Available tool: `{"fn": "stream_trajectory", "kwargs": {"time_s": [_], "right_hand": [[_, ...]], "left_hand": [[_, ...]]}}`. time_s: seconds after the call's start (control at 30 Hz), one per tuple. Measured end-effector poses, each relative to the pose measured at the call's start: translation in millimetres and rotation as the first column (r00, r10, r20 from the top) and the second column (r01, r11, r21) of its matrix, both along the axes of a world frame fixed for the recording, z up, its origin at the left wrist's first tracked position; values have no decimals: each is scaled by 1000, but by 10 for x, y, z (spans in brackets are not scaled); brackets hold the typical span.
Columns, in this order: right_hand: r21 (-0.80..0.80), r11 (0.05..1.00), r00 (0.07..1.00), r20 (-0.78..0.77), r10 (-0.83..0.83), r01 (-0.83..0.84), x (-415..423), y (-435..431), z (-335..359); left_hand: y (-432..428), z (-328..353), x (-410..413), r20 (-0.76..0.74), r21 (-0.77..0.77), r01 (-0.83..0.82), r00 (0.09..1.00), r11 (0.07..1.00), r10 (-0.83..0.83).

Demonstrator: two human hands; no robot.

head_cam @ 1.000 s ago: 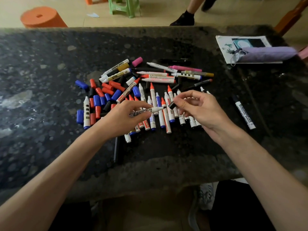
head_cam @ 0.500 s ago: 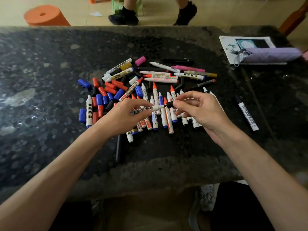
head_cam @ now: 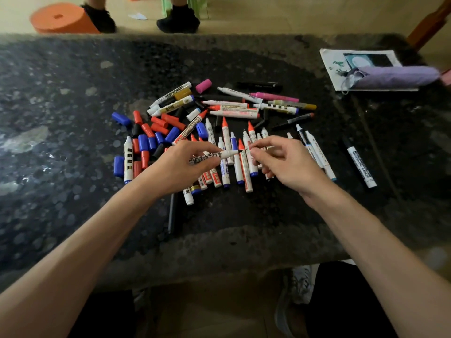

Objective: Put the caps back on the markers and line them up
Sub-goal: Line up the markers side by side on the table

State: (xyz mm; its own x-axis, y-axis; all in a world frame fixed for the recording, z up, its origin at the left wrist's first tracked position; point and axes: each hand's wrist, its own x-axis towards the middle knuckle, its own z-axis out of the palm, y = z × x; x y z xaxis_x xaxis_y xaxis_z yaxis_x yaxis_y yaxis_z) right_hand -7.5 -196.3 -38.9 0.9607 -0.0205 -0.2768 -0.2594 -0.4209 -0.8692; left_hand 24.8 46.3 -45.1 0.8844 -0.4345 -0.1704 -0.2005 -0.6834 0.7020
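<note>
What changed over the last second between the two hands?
The right hand, which brought a black cap up to the tip of the marker, has drawn back slightly; the nib shows bare and the cap is no longer visible. The left hand keeps gripping the marker; the pile is unmoved.

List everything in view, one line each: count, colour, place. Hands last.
dark speckled stone table: one, black-grey, fills the view
uncapped white-barrelled markers: many, red, blue, black tips, piled mid-table
loose plastic caps: many, red, blue, black, left of the pile
pink plastic cap: one, pile's far side
capped white whiteboard marker: one, black cap, alone right of the pile
purple fabric pouch: one, far right, on a printed paper sheet
orange round stool: one, floor beyond the table
black shoes: two, same floor
left hand: holds a white black-tipped marker
right hand: fingers curled beside that tip; contents hidden
</note>
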Motion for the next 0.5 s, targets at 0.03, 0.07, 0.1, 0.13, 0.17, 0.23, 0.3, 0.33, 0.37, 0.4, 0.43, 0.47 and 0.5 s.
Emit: {"fn": "stream_trajectory", "kwargs": {"time_s": [0.03,0.07,0.1,0.13,0.17,0.23,0.3,0.33,0.37,0.4,0.43,0.47,0.5], "right_hand": [[-60,997,998,45,49,-46,-6,-1,-16],[-81,994,994,74,84,-78,-9,-1,-18],[-88,991,990,89,108,-100,-11,1,-10],[-95,988,987,100,128,-118,-10,7,6],[-104,986,984,110,143,-132,-8,13,21],[-124,984,980,137,147,-131,3,22,15],[-129,984,978,153,142,-123,-1,35,11],[-129,983,976,161,147,-126,1,38,9],[-132,982,973,174,153,-131,3,40,4],[-141,980,968,191,165,-139,7,44,0],[-153,976,961,209,183,-153,7,52,-6],[-171,971,952,227,205,-169,2,65,-11],[-190,965,943,243,225,-181,-4,80,-24]], "left_hand": [[3,-1,3,-5,2,-2,1000,1000,2],[6,-3,5,-7,5,-5,1000,1000,5],[9,-5,6,-8,8,-7,1000,1000,7],[14,-7,7,-8,12,-9,1000,1000,9],[16,-11,9,-8,16,-11,1000,1000,11],[18,-19,14,-10,26,-11,1000,1000,11],[17,-22,19,-14,30,-7,1000,1000,7],[16,-20,20,-13,30,-5,1000,1000,6],[13,-15,16,-11,29,-3,1000,1000,3],[11,-6,11,-6,26,2,1000,1000,-2],[4,1,8,-1,21,9,1000,1000,-9],[-4,11,2,0,15,17,1000,1000,-17],[-13,22,-6,1,12,26,1000,1000,-26]]}}
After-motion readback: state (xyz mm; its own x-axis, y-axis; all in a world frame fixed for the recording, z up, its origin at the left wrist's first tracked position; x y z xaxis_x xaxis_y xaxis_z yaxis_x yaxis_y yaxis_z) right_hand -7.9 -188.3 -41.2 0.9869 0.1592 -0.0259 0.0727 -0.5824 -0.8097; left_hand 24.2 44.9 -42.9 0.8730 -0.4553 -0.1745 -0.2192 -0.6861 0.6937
